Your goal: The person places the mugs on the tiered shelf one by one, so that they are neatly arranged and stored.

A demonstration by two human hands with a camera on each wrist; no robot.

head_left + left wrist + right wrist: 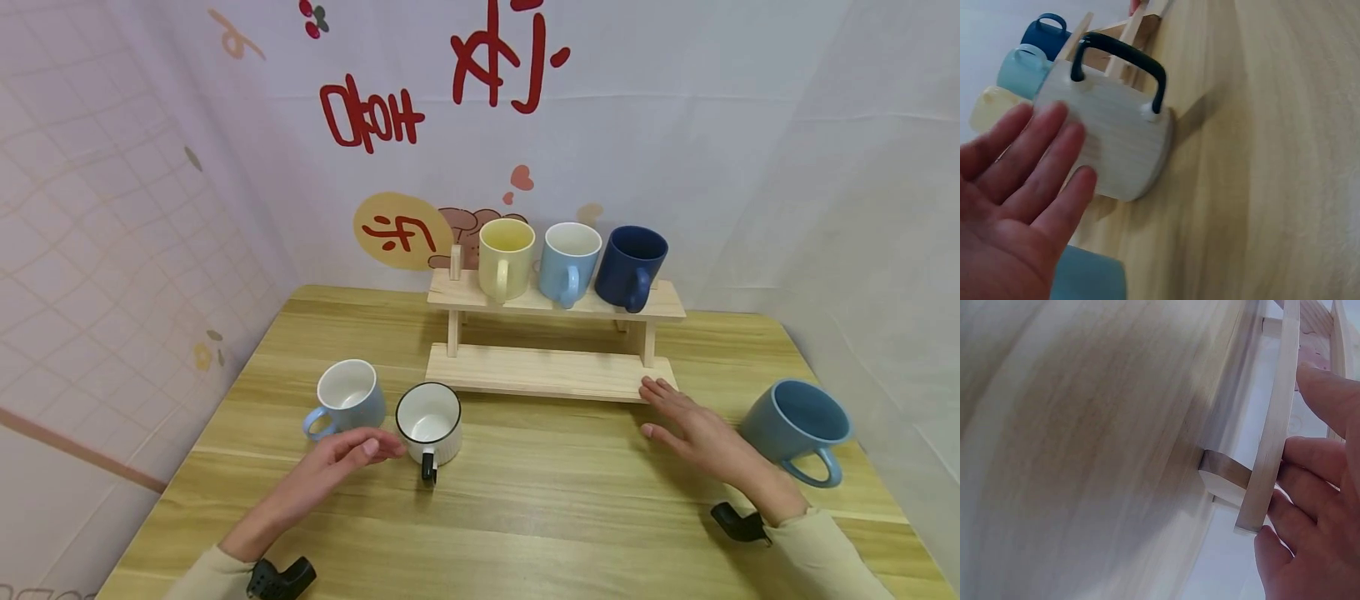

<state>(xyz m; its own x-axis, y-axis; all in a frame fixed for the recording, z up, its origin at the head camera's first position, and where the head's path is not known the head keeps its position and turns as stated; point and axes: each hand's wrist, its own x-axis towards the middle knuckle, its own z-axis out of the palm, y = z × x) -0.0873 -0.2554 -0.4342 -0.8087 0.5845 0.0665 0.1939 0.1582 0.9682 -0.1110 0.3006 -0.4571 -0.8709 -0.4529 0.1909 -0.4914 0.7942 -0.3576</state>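
Beside a white ribbed mug [442, 448] with a black rim and handle is my left hand [341, 458], its fingertips right at the mug's left side. The left wrist view shows that hand's fingers extended, palm visible, with nothing in them. Just behind the same hand stands a light blue mug [363, 410] with a white inside, handle to the left. My right hand [697, 429] rests its fingertips on the right end of the lower board [540, 371] of a two-tier wooden rack. In the right wrist view its fingers lie along the board's edge [1275, 425].
On the rack's upper board [457, 290] stand a yellow mug [517, 271], a light blue mug [557, 279] and a navy mug [618, 271], handles facing front. A blue-grey mug [772, 425] is at the table's right, beside the right wrist. A printed cloth [675, 167] hangs behind.
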